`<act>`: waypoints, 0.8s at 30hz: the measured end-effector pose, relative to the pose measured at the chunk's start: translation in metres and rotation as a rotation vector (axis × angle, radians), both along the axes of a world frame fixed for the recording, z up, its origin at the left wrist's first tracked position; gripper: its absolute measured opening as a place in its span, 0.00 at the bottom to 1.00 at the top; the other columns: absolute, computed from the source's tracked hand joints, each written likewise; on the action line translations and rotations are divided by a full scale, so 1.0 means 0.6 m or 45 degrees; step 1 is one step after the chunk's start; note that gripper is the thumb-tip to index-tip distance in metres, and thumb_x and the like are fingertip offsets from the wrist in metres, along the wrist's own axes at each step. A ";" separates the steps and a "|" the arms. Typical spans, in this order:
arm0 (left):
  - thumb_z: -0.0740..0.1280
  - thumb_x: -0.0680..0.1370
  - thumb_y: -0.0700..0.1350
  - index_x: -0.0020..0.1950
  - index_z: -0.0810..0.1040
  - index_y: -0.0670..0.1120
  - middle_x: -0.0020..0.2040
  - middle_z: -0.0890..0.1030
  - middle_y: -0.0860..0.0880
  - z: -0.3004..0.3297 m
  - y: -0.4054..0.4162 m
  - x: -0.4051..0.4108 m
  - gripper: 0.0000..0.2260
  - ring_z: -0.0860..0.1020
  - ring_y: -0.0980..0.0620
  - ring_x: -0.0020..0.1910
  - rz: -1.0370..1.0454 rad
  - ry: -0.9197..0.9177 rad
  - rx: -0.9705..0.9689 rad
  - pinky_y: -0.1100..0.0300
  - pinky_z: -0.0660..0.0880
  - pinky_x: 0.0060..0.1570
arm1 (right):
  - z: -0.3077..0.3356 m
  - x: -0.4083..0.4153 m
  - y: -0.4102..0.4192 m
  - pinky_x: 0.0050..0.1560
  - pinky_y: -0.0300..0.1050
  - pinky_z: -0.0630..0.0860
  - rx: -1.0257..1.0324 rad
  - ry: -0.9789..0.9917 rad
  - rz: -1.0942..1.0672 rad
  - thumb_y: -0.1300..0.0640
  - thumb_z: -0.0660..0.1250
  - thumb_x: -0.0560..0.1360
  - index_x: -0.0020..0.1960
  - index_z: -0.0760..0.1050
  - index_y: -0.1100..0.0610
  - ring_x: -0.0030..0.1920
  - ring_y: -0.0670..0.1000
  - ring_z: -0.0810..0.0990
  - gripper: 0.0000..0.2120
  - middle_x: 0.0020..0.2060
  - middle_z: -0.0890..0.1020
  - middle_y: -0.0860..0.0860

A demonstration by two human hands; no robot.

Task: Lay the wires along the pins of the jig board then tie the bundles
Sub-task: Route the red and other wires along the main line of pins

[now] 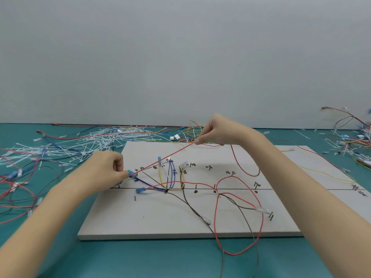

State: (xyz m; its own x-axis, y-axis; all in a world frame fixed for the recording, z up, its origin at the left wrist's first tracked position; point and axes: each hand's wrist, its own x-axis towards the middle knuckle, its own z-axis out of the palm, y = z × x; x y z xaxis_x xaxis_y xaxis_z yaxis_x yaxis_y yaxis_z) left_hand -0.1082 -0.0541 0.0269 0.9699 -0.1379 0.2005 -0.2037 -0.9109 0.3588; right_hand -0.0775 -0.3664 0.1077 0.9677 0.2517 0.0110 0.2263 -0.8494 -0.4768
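A pale grey rectangular jig board (140,221) lies flat on a teal table mat (140,257), studded with short dark metal pins (135,198) and marked with handwritten black characters. The left hand (106,169) rests at the board's left edge, its thumb and forefinger pinching the blue terminal sleeve (130,173) at one end of a thin red wire (166,158). That wire runs taut and diagonally upward to the right hand (215,130), which is raised above the board's far edge and pinches the wire between curled fingers; beyond this grip the red wire droops in a loose curve back onto the board. On the board's middle, yellow, blue and white wires (170,177) form narrow upright loops around pins near a drawn black line, and another blue terminal (140,190) lies just below the left hand. Dark brown wires (192,207) and a second red wire loop (241,251) trail off the near edge onto the mat. A scattered heap of white cable ties (96,139) covers the mat to the far left, and a tangle of spare coloured wires (353,141) sits at far right.
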 end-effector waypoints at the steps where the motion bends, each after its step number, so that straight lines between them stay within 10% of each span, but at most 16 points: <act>1: 0.73 0.71 0.46 0.32 0.75 0.48 0.27 0.77 0.54 0.000 -0.001 0.000 0.11 0.74 0.58 0.30 -0.002 -0.003 0.014 0.63 0.65 0.29 | -0.009 0.000 -0.004 0.34 0.41 0.64 -0.064 -0.025 -0.040 0.41 0.74 0.69 0.41 0.85 0.48 0.26 0.47 0.68 0.10 0.21 0.70 0.44; 9: 0.70 0.75 0.50 0.37 0.78 0.48 0.34 0.81 0.52 0.002 0.005 -0.001 0.09 0.78 0.54 0.37 0.020 0.171 -0.012 0.59 0.70 0.35 | -0.117 -0.047 -0.017 0.31 0.36 0.60 -0.186 -0.534 -0.074 0.49 0.66 0.75 0.47 0.85 0.45 0.35 0.49 0.75 0.08 0.27 0.78 0.42; 16: 0.69 0.77 0.46 0.38 0.79 0.51 0.36 0.78 0.54 0.012 -0.024 -0.018 0.07 0.75 0.57 0.35 -0.169 -0.127 -0.195 0.61 0.68 0.36 | -0.146 -0.069 -0.021 0.32 0.32 0.62 -0.099 -0.464 -0.066 0.51 0.68 0.75 0.46 0.85 0.46 0.34 0.43 0.71 0.07 0.35 0.84 0.43; 24: 0.78 0.70 0.47 0.40 0.85 0.57 0.43 0.77 0.57 -0.014 -0.080 -0.047 0.04 0.75 0.60 0.40 -0.508 0.185 -0.353 0.71 0.70 0.41 | -0.163 -0.074 -0.019 0.33 0.37 0.63 0.007 -0.398 -0.104 0.52 0.68 0.74 0.44 0.85 0.47 0.31 0.39 0.73 0.07 0.30 0.81 0.41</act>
